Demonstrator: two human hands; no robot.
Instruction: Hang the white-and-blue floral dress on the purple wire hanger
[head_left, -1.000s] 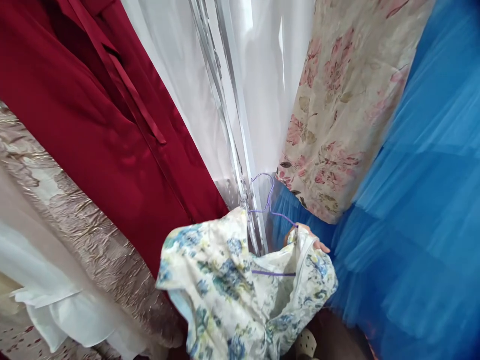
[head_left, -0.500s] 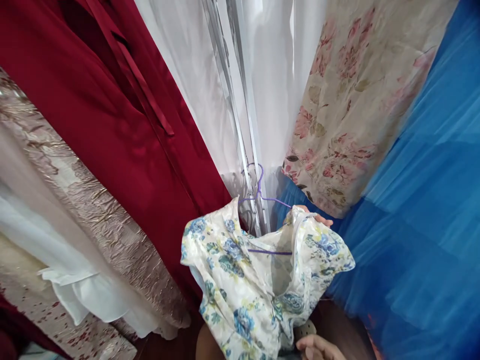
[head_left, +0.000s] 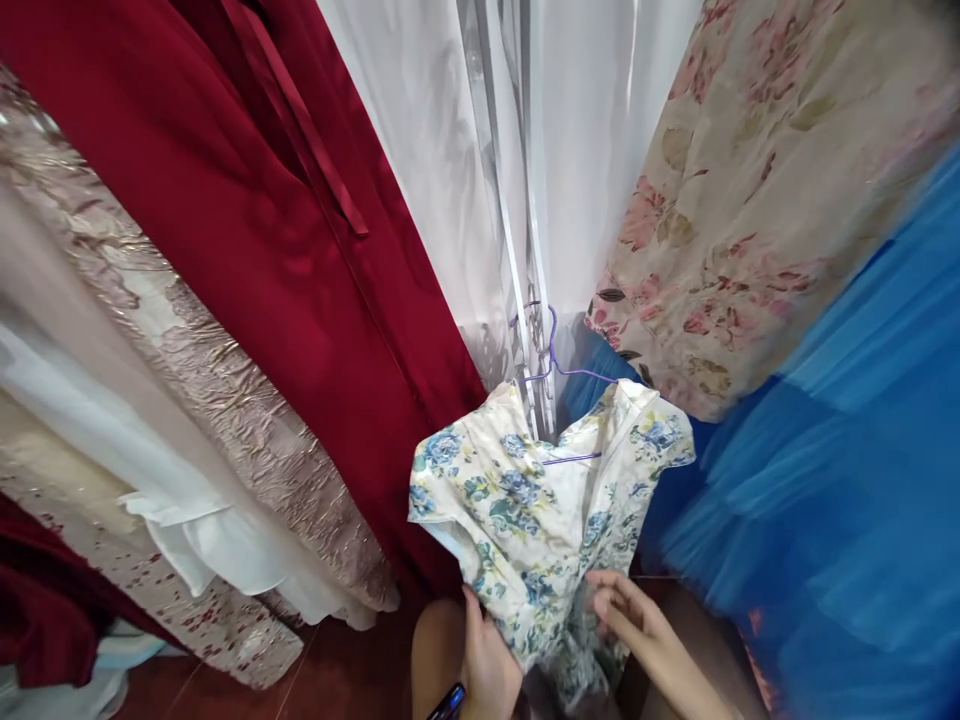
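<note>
A white sleeveless-looking dress with blue flowers and green leaves (head_left: 517, 490) hangs by its shoulders on a purple wire hanger (head_left: 581, 372). The hanger's hook is at a pale metal stand with upright bars (head_left: 501, 215). My left hand (head_left: 491, 665) grips the dress's left edge near waist height, thumb in front and the other fingers hidden behind the cloth. On the other side, my right hand (head_left: 637, 620) has its fingers bent together at the front opening, pinching the fabric there. The lower part of the dress bunches between my hands.
A long dark red garment (head_left: 300, 260) hangs to the left, beside textured pink-gold cloth (head_left: 225, 370) and white fabric (head_left: 217, 540). White cloth (head_left: 585, 150) hangs behind the stand. To the right are a beige floral garment (head_left: 720, 260) and blue tulle (head_left: 847, 500). Reddish tiles (head_left: 337, 670) show below.
The hand at the dress's right shoulder has left it. My left hand now holds the dress's left edge, and my right hand has come up to the front opening. The view has shifted slightly.
</note>
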